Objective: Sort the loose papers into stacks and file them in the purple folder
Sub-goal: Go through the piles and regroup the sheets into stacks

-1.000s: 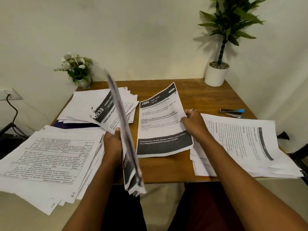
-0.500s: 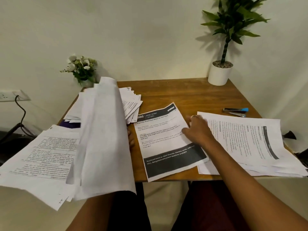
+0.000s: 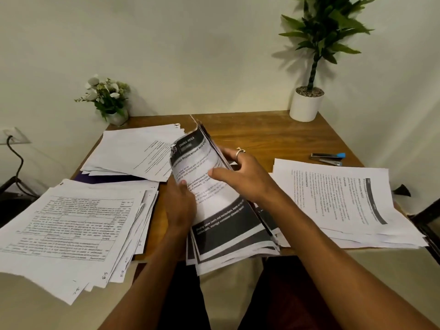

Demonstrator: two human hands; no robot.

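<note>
Paper bundle [image 3: 215, 198] — likely light, floppy, slide-prone — clasped at opposite side edges, the soundest hold, by left hand [image 3: 181, 207] and right hand [image 3: 245, 179].

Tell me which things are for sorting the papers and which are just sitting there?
For the job: held bundle, left stack, back stack, right stack, folder.
Just lying about: stapler, flowers, plant.
</note>
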